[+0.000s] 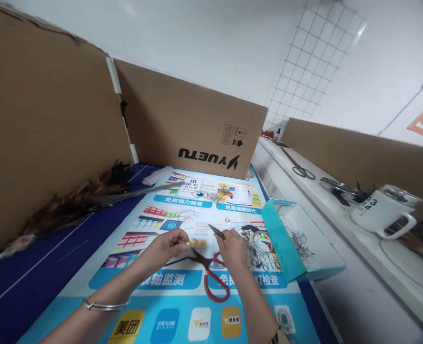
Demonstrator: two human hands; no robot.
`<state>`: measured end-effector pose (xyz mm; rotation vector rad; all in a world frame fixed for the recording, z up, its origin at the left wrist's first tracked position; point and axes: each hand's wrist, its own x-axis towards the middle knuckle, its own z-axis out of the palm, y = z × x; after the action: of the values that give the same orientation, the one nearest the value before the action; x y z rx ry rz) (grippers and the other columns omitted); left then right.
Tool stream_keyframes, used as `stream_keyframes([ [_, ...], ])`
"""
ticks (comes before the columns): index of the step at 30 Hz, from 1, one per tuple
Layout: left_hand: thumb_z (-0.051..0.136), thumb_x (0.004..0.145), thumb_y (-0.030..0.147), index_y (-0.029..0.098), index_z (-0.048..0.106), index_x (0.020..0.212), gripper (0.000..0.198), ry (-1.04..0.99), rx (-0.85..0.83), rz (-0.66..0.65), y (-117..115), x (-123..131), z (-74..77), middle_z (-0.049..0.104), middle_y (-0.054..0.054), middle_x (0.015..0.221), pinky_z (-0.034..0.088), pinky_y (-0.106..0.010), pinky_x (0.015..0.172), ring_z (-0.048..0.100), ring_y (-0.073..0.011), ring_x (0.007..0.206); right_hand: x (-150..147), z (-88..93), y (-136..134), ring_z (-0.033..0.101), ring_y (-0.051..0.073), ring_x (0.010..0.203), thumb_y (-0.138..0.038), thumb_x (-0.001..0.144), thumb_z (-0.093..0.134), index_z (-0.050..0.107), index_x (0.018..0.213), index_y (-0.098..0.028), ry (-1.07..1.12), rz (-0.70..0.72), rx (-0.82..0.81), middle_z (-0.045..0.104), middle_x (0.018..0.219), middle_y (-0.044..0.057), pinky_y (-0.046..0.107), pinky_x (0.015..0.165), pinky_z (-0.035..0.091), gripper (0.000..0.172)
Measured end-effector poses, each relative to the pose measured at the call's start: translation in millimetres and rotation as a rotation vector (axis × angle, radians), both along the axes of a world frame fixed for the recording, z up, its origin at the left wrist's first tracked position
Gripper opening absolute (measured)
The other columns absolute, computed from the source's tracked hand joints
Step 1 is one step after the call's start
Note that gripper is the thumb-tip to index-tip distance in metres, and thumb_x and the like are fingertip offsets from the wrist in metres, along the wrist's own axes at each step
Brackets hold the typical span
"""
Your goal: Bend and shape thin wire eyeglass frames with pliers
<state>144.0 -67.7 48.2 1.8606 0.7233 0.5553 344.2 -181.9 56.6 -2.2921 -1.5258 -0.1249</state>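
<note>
My right hand (235, 248) is closed around a pair of pliers (216, 232) whose narrow dark jaws point up and left. My left hand (172, 242), with a silver bangle on its wrist, pinches thumb against fingertips; what sits in that pinch is too small to make out. Just below and between both hands lie red-handled scissors (216, 286) on the printed sheet (161, 304). Small dark wire rings (265, 263) are scattered right of my right hand. Beyond them, an open turquoise box (281, 241) holds a tangle of thin wire pieces (299, 243).
Cardboard panels (154, 114) enclose the left and back. Brown feather-like strands (79, 196) lie at left beside a long thin bundle (140, 192). On the white ledge at right are a lidded mug (379, 212), a dark object (342, 188) and black scissors (301, 170).
</note>
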Motion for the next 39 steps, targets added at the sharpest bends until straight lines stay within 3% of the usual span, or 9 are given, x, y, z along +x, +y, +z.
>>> stream_keyframes([
  [8,0.059,0.075,0.036,0.021,0.06,0.084,0.018,-0.053,0.014,0.185,15,-7,-25.4,0.063,0.001,0.072,0.043,-0.026,0.059,0.058,-0.0182,0.065,-7,-11.7,8,0.058,0.017,0.082,-0.043,0.093,0.044,0.062,0.089,-0.02,0.025,0.046,-0.073,0.063,0.09,0.005,0.022,0.063,0.036,0.029],
  [12,0.057,0.077,0.037,0.021,0.06,0.087,0.019,-0.065,0.057,0.267,21,-8,-30.6,0.065,0.0,0.075,0.043,-0.027,0.063,0.059,-0.019,0.068,-14,-15.7,9,0.058,0.016,0.08,-0.044,0.094,0.042,0.062,0.086,-0.02,0.04,0.075,-0.098,0.063,0.086,0.004,0.022,0.064,0.036,0.032],
  [18,0.059,0.074,0.037,0.021,0.062,0.085,0.019,-0.086,0.065,0.311,20,-8,-29.5,0.066,0.0,0.074,0.044,-0.028,0.064,0.06,-0.0197,0.07,-24,-23.3,10,0.058,0.015,0.078,-0.045,0.093,0.043,0.062,0.086,-0.021,0.063,0.1,-0.127,0.063,0.087,0.004,0.022,0.062,0.035,0.032],
  [26,0.056,0.08,0.036,0.019,0.057,0.094,0.021,-0.181,-0.045,0.33,20,-14,-19.3,0.06,0.0,0.078,0.042,-0.026,0.063,0.055,-0.0169,0.069,-26,-22.1,7,0.058,0.018,0.082,-0.043,0.091,0.049,0.063,0.086,-0.02,0.07,0.089,-0.134,0.063,0.086,0.005,0.023,0.064,0.036,0.027],
  [39,0.057,0.08,0.033,0.018,0.058,0.089,0.017,-0.313,-0.225,0.24,10,-10,-9.8,0.053,0.004,0.067,0.041,-0.023,0.06,0.052,-0.0136,0.062,-19,-14.0,6,0.059,0.016,0.074,-0.039,0.094,0.042,0.062,0.08,-0.019,0.108,0.092,-0.073,0.063,0.083,0.005,0.021,0.058,0.038,0.031],
])
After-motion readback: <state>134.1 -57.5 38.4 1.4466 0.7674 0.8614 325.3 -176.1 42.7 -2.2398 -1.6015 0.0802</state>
